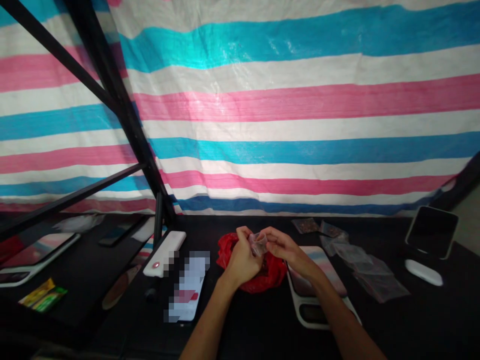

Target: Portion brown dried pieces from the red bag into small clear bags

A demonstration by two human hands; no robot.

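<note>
Against striped sheeting, over a red plastic bag on a black table, treat the small clear bag, clasped between left hand and right hand, close together, as probably light, limp and slippery, best pinched by the rim.

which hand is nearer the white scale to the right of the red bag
Right. The right hand is near the left edge of the scale, its forearm crossing over it; the left hand is farther off to the left, over the red bag.
</note>
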